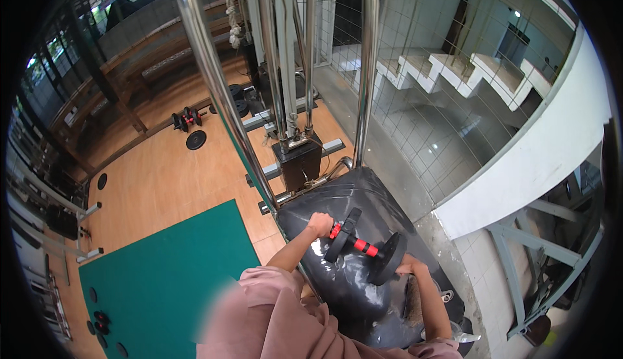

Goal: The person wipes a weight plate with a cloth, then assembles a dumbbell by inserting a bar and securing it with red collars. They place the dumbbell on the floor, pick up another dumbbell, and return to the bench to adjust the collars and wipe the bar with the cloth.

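A dumbbell with black plates and a red-and-black handle [365, 247] lies across a glossy black padded bench [376, 190] in front of me. My left hand [320, 224] is closed at the dumbbell's left end, on a red collar nut [335, 230] outside the smaller-looking plate [344, 236]. At the other end, my right hand [407, 265] holds on beside the large black plate [389, 260]; that plate hides part of its fingers. A worn brown patch [413, 300] shows on the bench by my right forearm.
Chrome posts [368, 67] of a cable machine rise beyond the bench. A green mat [175, 268] covers floor at left, with loose weight plates [102, 323] on it. Another dumbbell [187, 119] lies farther off. A grey metal frame [513, 275] stands at right.
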The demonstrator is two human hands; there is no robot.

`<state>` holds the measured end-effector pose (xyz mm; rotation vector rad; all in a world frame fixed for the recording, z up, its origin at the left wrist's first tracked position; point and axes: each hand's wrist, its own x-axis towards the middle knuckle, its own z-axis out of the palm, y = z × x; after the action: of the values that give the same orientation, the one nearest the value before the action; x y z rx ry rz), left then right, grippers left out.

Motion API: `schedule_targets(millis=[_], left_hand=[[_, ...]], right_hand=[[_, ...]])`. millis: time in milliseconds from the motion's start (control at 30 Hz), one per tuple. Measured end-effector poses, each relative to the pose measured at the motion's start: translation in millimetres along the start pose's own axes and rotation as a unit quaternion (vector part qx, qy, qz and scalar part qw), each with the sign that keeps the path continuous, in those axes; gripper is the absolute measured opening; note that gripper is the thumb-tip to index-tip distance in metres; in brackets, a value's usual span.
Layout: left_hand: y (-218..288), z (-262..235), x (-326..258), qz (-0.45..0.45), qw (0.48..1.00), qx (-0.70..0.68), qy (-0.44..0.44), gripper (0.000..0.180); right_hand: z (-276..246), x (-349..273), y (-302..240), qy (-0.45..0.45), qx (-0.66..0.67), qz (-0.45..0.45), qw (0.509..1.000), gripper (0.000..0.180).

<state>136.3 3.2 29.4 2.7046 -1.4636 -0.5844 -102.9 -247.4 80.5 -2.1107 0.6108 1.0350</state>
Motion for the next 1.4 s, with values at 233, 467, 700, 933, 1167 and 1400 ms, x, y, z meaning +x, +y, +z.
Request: schedule_targets(millis=[233,467,700,933,1167,1400], left_hand=[[1.7,-14.5,-32.8,-0.005,0.999,-0.046,0.013,0.025],[-69.5,-6.2,-161.7,-0.018,0.987,-0.162,0.006,0.023],[-223.0,17.4,-320.2,-0.181,0.966,-0.178,-0.055,0.022],[-347.5,6.6,-448.8,-0.373,0.910,-0.182,-0.015,0.025],[-430.2,7.0,-490.0,-0.492,0.842,-0.222,-0.002,0.027],[-583.4,-23.0,-474.8,-0.514,0.820,-0.251,-0.005,0.031]], right_hand=[[7.1,0.5,5.1,0.084,-0.082,-0.176,0.977,0.060],[72.3,28.4,-63.5,0.114,-0.073,-0.237,0.962,0.060],[164.1,116.3,-210.7,-0.030,-0.236,-0.300,0.924,0.061],[189.4,127.7,-471.0,-0.006,-0.322,-0.331,0.887,0.045],[201.6,202.9,-620.1,-0.070,-0.367,-0.379,0.847,0.034],[182.0,271.9,-797.6,-0.084,-0.408,-0.361,0.834,0.035]])
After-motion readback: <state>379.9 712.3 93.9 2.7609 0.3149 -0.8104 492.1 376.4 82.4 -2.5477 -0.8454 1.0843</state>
